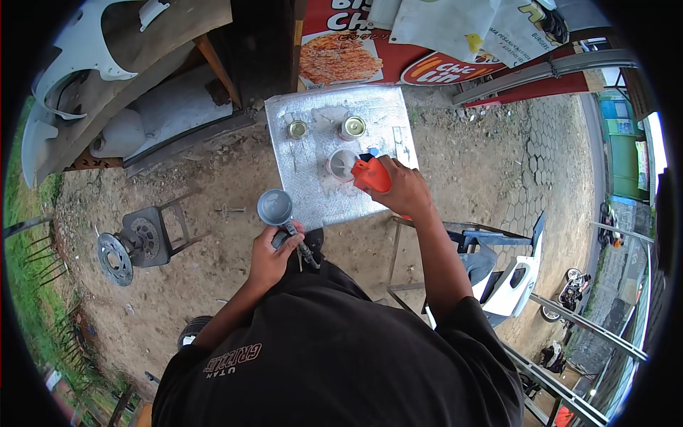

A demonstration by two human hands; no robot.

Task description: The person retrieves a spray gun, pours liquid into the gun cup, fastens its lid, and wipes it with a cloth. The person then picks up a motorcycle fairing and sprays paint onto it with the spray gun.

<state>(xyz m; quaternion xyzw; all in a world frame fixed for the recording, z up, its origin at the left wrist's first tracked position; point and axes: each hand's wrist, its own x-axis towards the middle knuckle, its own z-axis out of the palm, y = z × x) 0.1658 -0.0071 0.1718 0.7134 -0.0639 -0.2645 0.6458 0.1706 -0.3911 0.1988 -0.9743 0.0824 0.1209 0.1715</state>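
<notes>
My left hand (269,260) is closed around a paint spray gun (274,208), its round grey cup upright with the open top facing up, just off the table's near left corner. In my right hand (407,189) is a red-orange container (374,176), tilted to the left over a clear cup (341,164). The container's mouth is at the cup's rim; I cannot tell whether liquid is running out. The cup stands on a small table with a silver foil cover (324,208). A small blue object (373,151) shows beside the container.
A small tin (297,129) and a larger tin (352,128) stand farther back on the table. To the left, brake discs (115,259) sit by a dark stool (146,237). White and blue body panels (511,286) rest on a frame to the right. Red banners (341,57) hang beyond.
</notes>
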